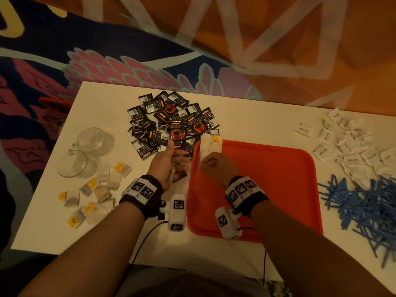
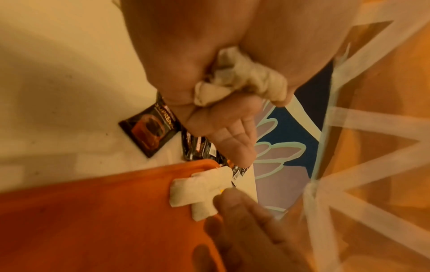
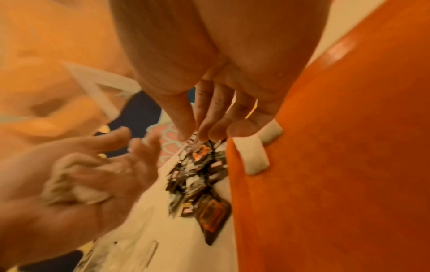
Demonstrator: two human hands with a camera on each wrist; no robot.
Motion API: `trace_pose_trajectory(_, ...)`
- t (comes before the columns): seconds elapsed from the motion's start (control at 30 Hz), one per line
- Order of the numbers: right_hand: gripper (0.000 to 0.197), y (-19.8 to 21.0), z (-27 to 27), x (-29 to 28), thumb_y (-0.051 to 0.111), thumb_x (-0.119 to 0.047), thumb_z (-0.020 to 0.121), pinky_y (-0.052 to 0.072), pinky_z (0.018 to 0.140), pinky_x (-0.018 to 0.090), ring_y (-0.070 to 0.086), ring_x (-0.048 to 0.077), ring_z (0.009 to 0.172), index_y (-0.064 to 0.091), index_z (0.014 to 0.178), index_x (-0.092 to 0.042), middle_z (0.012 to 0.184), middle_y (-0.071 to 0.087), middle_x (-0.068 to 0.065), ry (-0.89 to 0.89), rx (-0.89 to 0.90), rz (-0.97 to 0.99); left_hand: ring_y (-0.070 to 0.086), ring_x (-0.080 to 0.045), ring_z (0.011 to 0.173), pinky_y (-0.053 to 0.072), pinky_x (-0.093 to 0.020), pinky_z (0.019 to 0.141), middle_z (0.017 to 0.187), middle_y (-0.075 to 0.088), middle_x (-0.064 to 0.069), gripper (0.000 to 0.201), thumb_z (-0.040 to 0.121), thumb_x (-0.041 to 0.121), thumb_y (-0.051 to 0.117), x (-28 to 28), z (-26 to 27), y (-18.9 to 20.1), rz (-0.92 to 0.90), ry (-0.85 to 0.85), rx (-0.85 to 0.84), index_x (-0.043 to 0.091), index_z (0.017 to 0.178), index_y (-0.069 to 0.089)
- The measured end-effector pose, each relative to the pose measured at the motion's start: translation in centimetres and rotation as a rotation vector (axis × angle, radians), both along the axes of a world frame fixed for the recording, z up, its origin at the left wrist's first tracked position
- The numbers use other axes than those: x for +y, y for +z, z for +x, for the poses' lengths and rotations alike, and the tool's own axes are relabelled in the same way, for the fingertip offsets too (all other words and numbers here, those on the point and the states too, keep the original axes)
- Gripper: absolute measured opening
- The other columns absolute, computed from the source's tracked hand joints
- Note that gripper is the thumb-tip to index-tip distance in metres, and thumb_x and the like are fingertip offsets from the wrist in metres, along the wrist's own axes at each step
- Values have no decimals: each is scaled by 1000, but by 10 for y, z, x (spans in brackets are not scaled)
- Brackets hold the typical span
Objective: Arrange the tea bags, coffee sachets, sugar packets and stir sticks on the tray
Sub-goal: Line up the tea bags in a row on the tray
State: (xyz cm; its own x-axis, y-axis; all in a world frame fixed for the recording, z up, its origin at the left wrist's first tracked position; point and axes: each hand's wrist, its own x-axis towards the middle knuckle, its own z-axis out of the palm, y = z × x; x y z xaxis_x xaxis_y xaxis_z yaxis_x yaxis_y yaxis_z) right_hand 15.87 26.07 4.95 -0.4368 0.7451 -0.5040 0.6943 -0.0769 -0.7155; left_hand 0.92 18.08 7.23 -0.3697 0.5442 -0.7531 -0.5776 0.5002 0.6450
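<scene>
a: where were the tea bags on the tray (image 1: 209, 144)?

b: in the far left corner of the red tray (image 1: 278, 189). two or three of them lay side by side, long axes running away from the person toward the far rim, with one yellow tag at the far end.

a: and the hands?

b: the right hand (image 1: 216, 166) rested its fingertips on those bags, fingers fairly straight and close together; it looked like pressing or aligning, not gripping. the left hand (image 1: 169, 163) hovered just beside the tray's left rim, fingers partly spread, with a crumpled bunch of tea bags (image 2: 242, 81) pinned in the palm.

a: how far along, would you say?

b: barely begun, i'd judge. only that little row sat on the tray. more loose tea bags (image 1: 96, 189) were still on the white table (image 1: 246, 118) at the left, the coffee sachets (image 1: 171, 123) lay piled beyond the tray's corner, the sugar packets (image 1: 351, 144) were heaped at the far right, and the blue stir sticks (image 1: 364, 209) sprawled beside the tray's right edge.

a: anything else?

b: two glass cups (image 1: 83, 151) stood at the table's left.
</scene>
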Motion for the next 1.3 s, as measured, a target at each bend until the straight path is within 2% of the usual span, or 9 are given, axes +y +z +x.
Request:
trace_pose_trajectory(0.2,28,46,1,-11,76,-7,80,50,77,13,61,4,93,66,97,-28,106,67,-6,293,263,78,69,-26,66,51,-29,54,90,74,-12,73,96,70,31,10,16,-1,41,98,-196,7,104,66)
trace_pose_trajectory(0.33,30,57,6,-11,74,-8,81,36,71,0,49,-10,86,71,108,-20,118,63,-8,485,224,247,72,-28,84,60,-35,58,111,74,-13,80,91,75,34,14,26,7,51,83,-334,8,122,67)
trace_pose_trajectory(0.4,20,59,10,-10,72,-9,83,31,68,-1,44,-15,81,73,102,-15,108,60,-20,501,220,282,71,-27,81,57,-31,53,115,72,-15,77,92,74,36,14,29,10,52,68,-338,9,115,70)
trace_pose_trajectory(0.47,12,56,15,-11,72,-11,84,32,68,-1,45,-15,78,75,95,-13,91,53,-28,445,242,283,71,-26,74,56,-31,57,106,72,-17,70,93,71,40,13,33,11,48,42,-287,10,103,71)
trace_pose_trajectory(0.7,15,45,25,-8,67,-13,90,47,63,18,60,0,67,61,82,-24,76,65,-8,44,350,65,52,-14,54,43,-21,43,74,63,-6,58,92,67,47,2,38,4,85,-26,-189,14,100,71)
trace_pose_trajectory(0.77,11,46,27,-8,65,-10,92,47,54,19,59,2,57,61,85,-17,72,65,-1,-80,412,-67,57,-13,57,44,-21,43,75,66,-5,58,93,64,50,-1,40,4,103,-30,-173,12,112,68)
trace_pose_trajectory(0.93,8,53,25,-7,60,-7,95,47,50,19,57,12,63,59,101,-1,77,62,9,-314,560,-338,53,-11,58,38,-20,49,71,65,-1,43,94,55,52,-7,43,10,196,-97,-140,15,99,69)
trace_pose_trajectory(1.13,9,54,29,-6,54,-4,97,46,50,20,55,13,61,57,104,1,76,60,10,-396,619,-459,58,-10,60,45,-20,48,83,66,-7,8,94,12,64,-10,38,10,220,-43,18,9,102,67)
trace_pose_trajectory(1.3,17,34,35,-1,71,-14,86,51,66,30,63,20,86,60,98,-12,106,68,14,-207,214,-222,57,-12,54,48,-24,50,70,66,1,3,94,18,69,-5,33,20,172,-304,574,19,93,72)
